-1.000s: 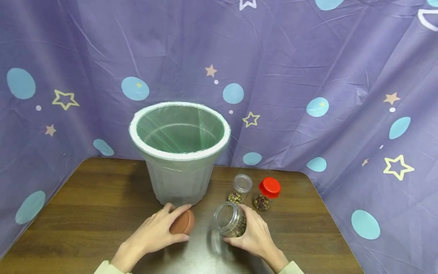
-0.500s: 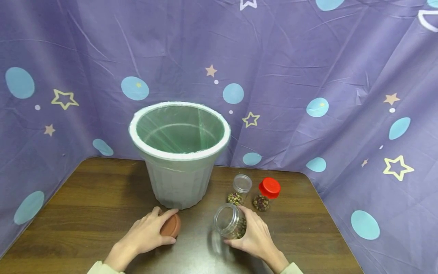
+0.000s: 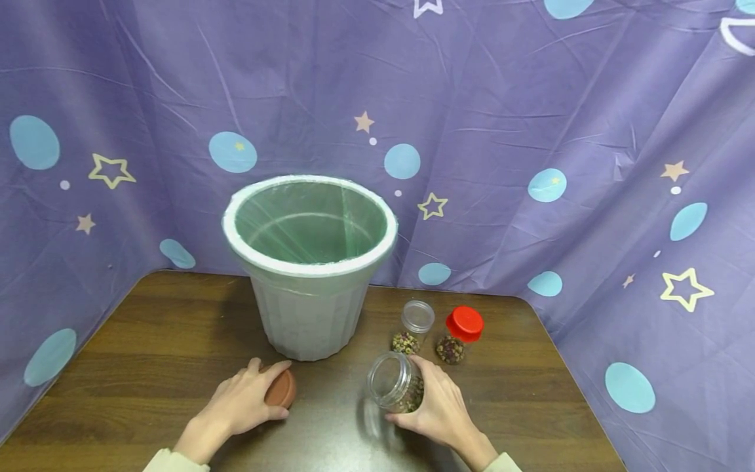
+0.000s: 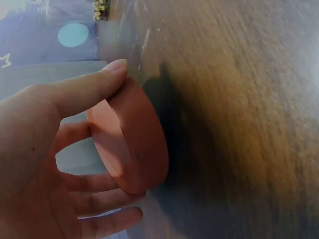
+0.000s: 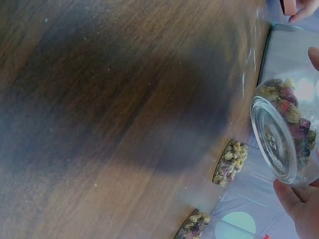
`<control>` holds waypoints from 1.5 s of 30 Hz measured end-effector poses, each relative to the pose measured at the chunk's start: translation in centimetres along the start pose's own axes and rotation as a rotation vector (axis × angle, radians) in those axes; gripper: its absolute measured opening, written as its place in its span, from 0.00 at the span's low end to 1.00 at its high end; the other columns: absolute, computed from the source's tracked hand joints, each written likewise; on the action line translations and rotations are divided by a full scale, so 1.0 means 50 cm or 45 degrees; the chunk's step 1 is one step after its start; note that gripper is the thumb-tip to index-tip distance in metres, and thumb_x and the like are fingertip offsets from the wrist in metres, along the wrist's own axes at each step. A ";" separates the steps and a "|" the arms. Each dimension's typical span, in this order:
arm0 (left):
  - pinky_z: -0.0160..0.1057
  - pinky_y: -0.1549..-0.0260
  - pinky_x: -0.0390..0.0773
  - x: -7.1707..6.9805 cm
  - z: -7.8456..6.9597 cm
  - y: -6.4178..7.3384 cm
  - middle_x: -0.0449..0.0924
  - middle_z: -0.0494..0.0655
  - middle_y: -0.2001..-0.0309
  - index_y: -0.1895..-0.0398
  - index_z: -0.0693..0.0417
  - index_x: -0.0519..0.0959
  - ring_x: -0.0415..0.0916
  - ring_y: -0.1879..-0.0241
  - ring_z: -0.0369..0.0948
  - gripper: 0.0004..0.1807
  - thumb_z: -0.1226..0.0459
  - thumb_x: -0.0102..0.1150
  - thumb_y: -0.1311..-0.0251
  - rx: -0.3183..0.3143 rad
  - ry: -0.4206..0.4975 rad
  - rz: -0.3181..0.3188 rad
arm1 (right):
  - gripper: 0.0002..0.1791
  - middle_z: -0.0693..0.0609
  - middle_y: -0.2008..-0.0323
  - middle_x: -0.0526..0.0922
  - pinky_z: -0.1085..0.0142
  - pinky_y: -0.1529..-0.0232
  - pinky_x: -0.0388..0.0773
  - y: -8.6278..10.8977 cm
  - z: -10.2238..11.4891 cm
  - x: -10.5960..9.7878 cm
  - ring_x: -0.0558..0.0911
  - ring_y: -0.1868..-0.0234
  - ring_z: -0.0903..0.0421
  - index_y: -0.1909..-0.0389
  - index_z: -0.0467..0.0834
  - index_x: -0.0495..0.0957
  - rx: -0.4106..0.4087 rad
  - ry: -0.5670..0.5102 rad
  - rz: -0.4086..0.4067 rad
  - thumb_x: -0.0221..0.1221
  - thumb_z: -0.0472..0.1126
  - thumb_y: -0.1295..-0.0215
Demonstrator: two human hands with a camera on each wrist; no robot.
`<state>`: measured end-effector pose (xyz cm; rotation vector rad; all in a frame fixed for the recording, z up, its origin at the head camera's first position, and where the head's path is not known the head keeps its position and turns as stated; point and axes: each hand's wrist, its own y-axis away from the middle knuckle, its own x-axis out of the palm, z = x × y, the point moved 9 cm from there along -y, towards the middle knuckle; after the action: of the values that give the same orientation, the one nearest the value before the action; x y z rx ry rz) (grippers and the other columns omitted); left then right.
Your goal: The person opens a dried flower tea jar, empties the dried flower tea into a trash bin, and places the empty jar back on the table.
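Note:
My left hand (image 3: 238, 400) pinches a round terracotta-coloured lid (image 3: 280, 391) by its edge, low over the table left of centre. In the left wrist view the thumb lies on one side of the lid (image 4: 142, 137) and fingers on the other. My right hand (image 3: 439, 406) grips a clear jar (image 3: 411, 394) of dried flowers around its side. Its open mouth leans left, toward the lid hand. From the right wrist the jar's embossed base (image 5: 273, 139) shows, raised off the table, with dried buds and petals inside.
Behind the hands stands a large pale grey-green bucket (image 3: 312, 321) with a clear liner. Just beyond the held jar are a clear-lidded jar (image 3: 417, 317) and a red-lidded jar (image 3: 466, 324), both with dried flowers. A purple patterned curtain (image 3: 501, 98) hangs behind the wooden table (image 3: 531, 393).
My left hand has carried the lid to the left, away from the jar and slightly nearer me. The right hand and its jar have barely moved.

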<state>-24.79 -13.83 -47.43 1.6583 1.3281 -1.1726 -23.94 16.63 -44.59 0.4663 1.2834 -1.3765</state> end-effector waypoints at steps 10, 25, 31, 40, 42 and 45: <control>0.53 0.72 0.78 0.005 0.026 0.003 0.73 0.72 0.48 0.37 0.49 0.75 0.80 0.61 0.58 0.45 0.45 0.76 0.64 -0.066 -0.101 0.009 | 0.56 0.53 0.49 0.84 0.55 0.52 0.81 0.002 0.001 0.001 0.83 0.51 0.54 0.39 0.48 0.71 0.001 0.001 0.002 0.78 0.64 0.76; 0.57 0.66 0.79 0.009 0.033 0.006 0.73 0.69 0.50 0.38 0.51 0.75 0.75 0.57 0.60 0.44 0.47 0.77 0.64 -0.103 -0.158 -0.027 | 0.56 0.53 0.50 0.83 0.56 0.53 0.81 0.002 0.006 0.005 0.83 0.52 0.55 0.39 0.47 0.72 -0.014 -0.004 0.013 0.78 0.64 0.77; 0.56 0.73 0.80 0.024 0.035 0.004 0.68 0.75 0.46 0.35 0.55 0.73 0.72 0.52 0.65 0.44 0.52 0.77 0.59 -0.139 -0.072 0.030 | 0.56 0.53 0.49 0.83 0.55 0.52 0.81 0.005 -0.005 0.001 0.83 0.51 0.54 0.39 0.47 0.72 0.007 -0.008 0.005 0.78 0.64 0.77; 0.54 0.76 0.80 0.033 0.039 -0.001 0.64 0.75 0.45 0.34 0.55 0.71 0.68 0.52 0.65 0.46 0.53 0.78 0.61 -0.182 -0.008 0.073 | 0.56 0.55 0.49 0.83 0.54 0.54 0.81 -0.003 -0.022 -0.021 0.84 0.51 0.54 0.39 0.48 0.72 0.045 -0.053 -0.048 0.79 0.62 0.78; 0.55 0.76 0.80 0.034 0.042 -0.002 0.63 0.75 0.45 0.34 0.54 0.71 0.68 0.51 0.66 0.46 0.53 0.78 0.61 -0.193 0.001 0.080 | 0.56 0.55 0.49 0.83 0.54 0.55 0.81 -0.005 -0.025 -0.027 0.83 0.51 0.55 0.40 0.48 0.72 0.051 -0.071 -0.062 0.80 0.61 0.79; 0.55 0.76 0.79 0.035 0.046 -0.001 0.63 0.74 0.45 0.34 0.54 0.71 0.67 0.51 0.65 0.46 0.52 0.78 0.61 -0.208 0.005 0.094 | 0.55 0.55 0.50 0.83 0.54 0.55 0.82 -0.008 -0.027 -0.031 0.83 0.50 0.55 0.40 0.48 0.72 0.052 -0.090 -0.064 0.80 0.60 0.79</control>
<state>-25.25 -15.33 -49.89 1.5788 1.3171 -0.9919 -24.37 18.37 -43.53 0.4125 1.2184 -1.4512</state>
